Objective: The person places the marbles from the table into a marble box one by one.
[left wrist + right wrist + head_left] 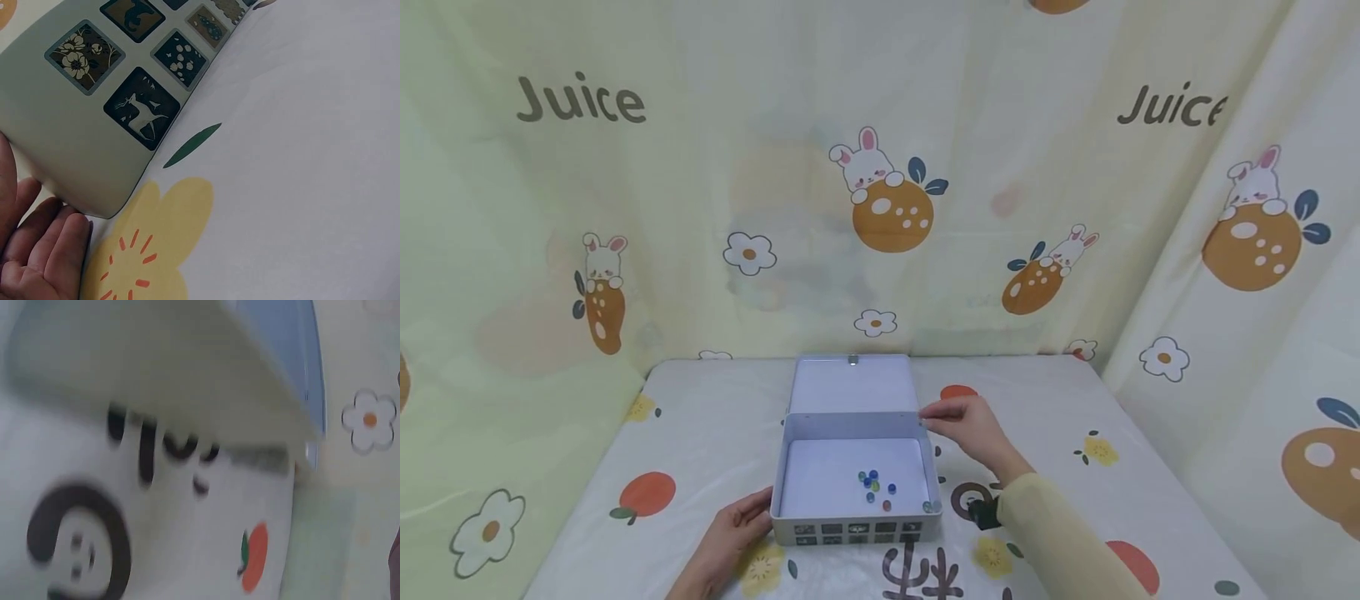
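Observation:
A pale metal box (853, 532) with printed square pictures on its front stands on the table, its lid (853, 385) swung back. Several small glass marbles (870, 497), blue, green and reddish, lie on its floor, mostly right of the middle. My left hand (730, 533) rests against the box's front left corner; in the left wrist view its fingers (65, 250) lie beside that corner, loosely bent. My right hand (966, 425) is at the back right corner, thumb and fingertips close together at the rim. Whether anything is between them is too small to tell.
A printed cloth covers the table (700, 433). A patterned curtain (700, 167) hangs behind it and along both sides. A black device (983, 512) sits at my right wrist. The right wrist view is blurred, with the box side (169, 369) across its top.

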`<action>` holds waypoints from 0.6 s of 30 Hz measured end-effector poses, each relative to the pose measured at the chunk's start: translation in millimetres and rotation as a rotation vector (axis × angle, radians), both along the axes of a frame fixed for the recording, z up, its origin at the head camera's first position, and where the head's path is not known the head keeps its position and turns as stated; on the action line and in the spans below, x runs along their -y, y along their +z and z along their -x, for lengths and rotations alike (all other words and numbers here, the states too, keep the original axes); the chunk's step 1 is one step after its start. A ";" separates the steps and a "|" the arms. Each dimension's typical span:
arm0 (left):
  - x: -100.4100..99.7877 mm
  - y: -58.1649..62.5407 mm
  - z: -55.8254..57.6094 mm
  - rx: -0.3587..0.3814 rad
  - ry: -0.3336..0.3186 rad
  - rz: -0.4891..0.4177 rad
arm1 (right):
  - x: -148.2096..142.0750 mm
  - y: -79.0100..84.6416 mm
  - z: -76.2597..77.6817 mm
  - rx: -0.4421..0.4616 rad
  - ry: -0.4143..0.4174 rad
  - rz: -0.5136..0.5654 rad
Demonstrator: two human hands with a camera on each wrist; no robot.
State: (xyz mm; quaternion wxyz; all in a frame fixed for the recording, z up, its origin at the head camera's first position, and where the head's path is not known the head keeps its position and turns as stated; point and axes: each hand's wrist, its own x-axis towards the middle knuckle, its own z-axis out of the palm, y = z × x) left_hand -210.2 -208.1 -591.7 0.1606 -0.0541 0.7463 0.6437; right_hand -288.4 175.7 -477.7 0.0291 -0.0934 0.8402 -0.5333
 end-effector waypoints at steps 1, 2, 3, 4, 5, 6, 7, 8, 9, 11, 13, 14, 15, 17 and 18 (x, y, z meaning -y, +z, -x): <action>-0.1 -0.8 -0.3 0.001 0.003 -0.007 | 11.6 1.2 1.7 0.009 0.009 -0.003; -0.2 -1.4 -0.6 0.000 0.003 -0.009 | 22.7 2.4 3.0 0.020 0.022 0.001; -0.5 -2.3 -0.8 0.001 0.003 -0.016 | 33.1 3.5 3.6 0.034 0.039 0.008; -0.8 -3.0 -1.0 0.001 0.002 -0.019 | 42.8 4.0 4.0 0.041 0.059 0.014; -1.3 -3.6 -1.2 -0.001 -0.002 -0.020 | 51.2 4.3 4.3 0.042 0.084 0.019; -1.6 -4.1 -1.5 -0.003 -0.004 -0.026 | 58.7 4.6 4.3 0.040 0.108 0.020; -1.9 -4.3 -1.7 -0.007 -0.004 -0.028 | 65.2 4.5 4.2 0.038 0.134 0.028; -2.1 -4.9 -1.4 -0.006 -0.005 -0.028 | 70.4 4.3 4.0 0.033 0.160 0.037; -2.2 -5.2 -1.1 -0.008 -0.006 -0.028 | 75.1 4.3 3.8 0.028 0.177 0.039; -2.1 -5.0 -0.4 -0.012 -0.006 -0.022 | 82.5 5.0 2.8 0.019 0.201 0.039; -2.1 -4.5 0.4 -0.015 -0.004 -0.017 | 87.9 5.3 2.0 0.016 0.223 0.050; -1.9 -4.2 0.8 -0.016 -0.004 -0.016 | 90.2 5.6 1.5 0.016 0.229 0.056; -1.6 -3.8 1.0 -0.016 -0.003 -0.015 | 92.2 5.9 0.9 0.019 0.235 0.063; -0.8 -2.9 1.1 -0.012 0.001 -0.017 | 95.2 6.3 -0.2 0.029 0.242 0.070; -0.3 -2.5 1.0 -0.010 0.002 -0.011 | 96.1 5.9 -0.5 0.034 0.245 0.075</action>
